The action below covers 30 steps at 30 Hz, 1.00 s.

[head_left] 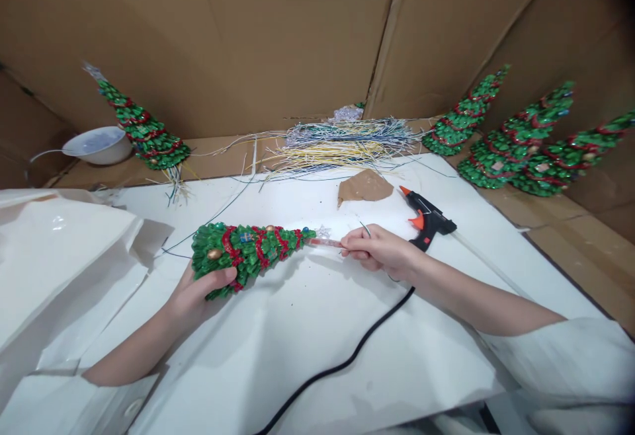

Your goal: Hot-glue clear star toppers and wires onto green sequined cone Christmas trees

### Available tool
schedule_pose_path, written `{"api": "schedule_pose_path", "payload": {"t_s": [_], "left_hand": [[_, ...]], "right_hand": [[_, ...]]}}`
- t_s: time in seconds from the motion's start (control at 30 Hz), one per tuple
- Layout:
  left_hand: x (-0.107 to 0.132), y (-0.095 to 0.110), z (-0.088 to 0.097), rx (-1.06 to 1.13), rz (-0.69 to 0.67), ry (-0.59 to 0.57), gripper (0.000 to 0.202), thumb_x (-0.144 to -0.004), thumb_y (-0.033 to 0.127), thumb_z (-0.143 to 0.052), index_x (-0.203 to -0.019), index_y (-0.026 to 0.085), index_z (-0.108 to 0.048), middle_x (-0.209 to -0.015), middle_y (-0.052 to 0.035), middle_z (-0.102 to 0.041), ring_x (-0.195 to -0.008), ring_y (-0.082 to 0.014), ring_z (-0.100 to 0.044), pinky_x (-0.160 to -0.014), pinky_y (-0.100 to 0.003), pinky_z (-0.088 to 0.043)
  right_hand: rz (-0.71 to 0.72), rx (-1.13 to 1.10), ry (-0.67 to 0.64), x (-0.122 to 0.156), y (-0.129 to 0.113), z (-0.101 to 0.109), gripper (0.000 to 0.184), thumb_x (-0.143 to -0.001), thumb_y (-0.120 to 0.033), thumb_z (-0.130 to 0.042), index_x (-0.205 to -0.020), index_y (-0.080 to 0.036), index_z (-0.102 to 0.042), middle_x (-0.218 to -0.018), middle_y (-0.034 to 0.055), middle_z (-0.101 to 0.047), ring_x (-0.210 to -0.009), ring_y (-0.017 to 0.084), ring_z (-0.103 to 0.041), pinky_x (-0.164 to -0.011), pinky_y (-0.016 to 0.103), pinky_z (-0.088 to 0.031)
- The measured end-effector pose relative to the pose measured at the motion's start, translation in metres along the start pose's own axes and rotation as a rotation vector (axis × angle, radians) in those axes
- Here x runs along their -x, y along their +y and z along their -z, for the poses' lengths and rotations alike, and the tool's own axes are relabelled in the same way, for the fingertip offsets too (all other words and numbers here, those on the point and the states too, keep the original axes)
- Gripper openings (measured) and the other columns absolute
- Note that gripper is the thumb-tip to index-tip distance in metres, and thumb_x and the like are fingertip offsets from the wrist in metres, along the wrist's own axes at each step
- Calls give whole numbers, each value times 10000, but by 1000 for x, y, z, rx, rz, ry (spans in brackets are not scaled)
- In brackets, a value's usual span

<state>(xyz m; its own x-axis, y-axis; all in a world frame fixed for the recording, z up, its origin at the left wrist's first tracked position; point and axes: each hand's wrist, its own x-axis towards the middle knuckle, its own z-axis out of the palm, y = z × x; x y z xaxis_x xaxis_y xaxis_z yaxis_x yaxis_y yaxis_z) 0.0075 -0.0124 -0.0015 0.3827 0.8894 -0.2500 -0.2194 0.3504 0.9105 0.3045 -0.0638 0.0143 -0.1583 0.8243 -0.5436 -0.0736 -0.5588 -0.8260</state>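
A small green Christmas tree [268, 246] with red garlands and gold balls lies on its side above the white board. My left hand [198, 289] is wrapped round its wide base, thumb on the near side. A clear star [323, 231] shows at the tree's tip, which points right. Pinched in my right hand [380, 250] is a thin reddish stick-like tool [325, 242]; its far end meets the tree's tip, and its exact kind is unclear. Just behind that hand rests a black and orange glue gun [431, 213] with a clear glue stick in its back.
A brown scrap [366, 187] lies beyond the hands, before a heap of coloured wires [342, 147]. Trees [469, 114] stand at the right, another [146, 131] at back left beside a white bowl [102, 146]. A black cable [342, 363] crosses the board [397, 362]; white sheeting [59, 256] lies left.
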Motion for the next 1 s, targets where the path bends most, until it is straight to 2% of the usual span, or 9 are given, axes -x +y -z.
{"api": "schedule_pose_path", "payload": {"t_s": [0.2, 0.3, 0.5, 0.7, 0.87, 1.0], "left_hand": [[0, 3, -7, 24, -34, 6, 508, -571, 145, -751, -1067, 189, -648, -766, -27, -728, -632, -210, -677, -566, -260, -558], [-1, 3, -6, 22, -10, 9, 534, -555, 142, -762, -1074, 190, -646, -754, -23, -726, -601, -203, -670, -547, -255, -554], [0, 2, -3, -24, 36, 96, 588, -522, 152, -774, -1094, 196, -647, -726, -13, -728, -605, -223, -674, -534, -261, -552], [1, 4, -5, -57, -7, 91, 549, -533, 165, -769, -1071, 196, -663, -680, -4, -723, -548, -208, -657, -510, -255, -539], [0, 4, -5, -52, 1, 93, 552, -516, 148, -778, -1054, 200, -666, -695, -10, -723, -570, -209, -662, -489, -241, -529], [0, 5, -7, -32, 0, 57, 541, -533, 149, -771, -1060, 197, -660, -706, -16, -723, -558, -201, -654, -492, -247, -528]], "right_hand": [[-66, -141, -2, 1, 6, -1, 199, -688, -306, -644, -649, -123, -577, -430, -104, -333, -349, -4, -144, -369, 190, -76], [-84, -181, -21, 2, 9, -2, 195, -697, -305, -642, -658, -126, -575, -432, -108, -317, -353, -2, -131, -372, 194, -76], [-144, -263, 13, 7, 16, -8, 163, -718, -285, -609, -675, -134, -564, -436, -116, -296, -361, 6, -109, -370, 199, -82], [-183, -332, 20, 11, 22, -16, 127, -733, -246, -556, -658, -154, -513, -451, -119, -263, -364, 13, -92, -360, 202, -71], [4, -102, 61, 19, 13, -15, 221, -754, -343, -581, -671, -140, -552, -460, -102, -295, -372, 13, -139, -382, 206, -68], [146, 157, 139, 27, 6, -16, 286, -781, -389, -554, -640, -141, -562, -469, -74, -354, -391, 30, -231, -386, 210, -134]]}}
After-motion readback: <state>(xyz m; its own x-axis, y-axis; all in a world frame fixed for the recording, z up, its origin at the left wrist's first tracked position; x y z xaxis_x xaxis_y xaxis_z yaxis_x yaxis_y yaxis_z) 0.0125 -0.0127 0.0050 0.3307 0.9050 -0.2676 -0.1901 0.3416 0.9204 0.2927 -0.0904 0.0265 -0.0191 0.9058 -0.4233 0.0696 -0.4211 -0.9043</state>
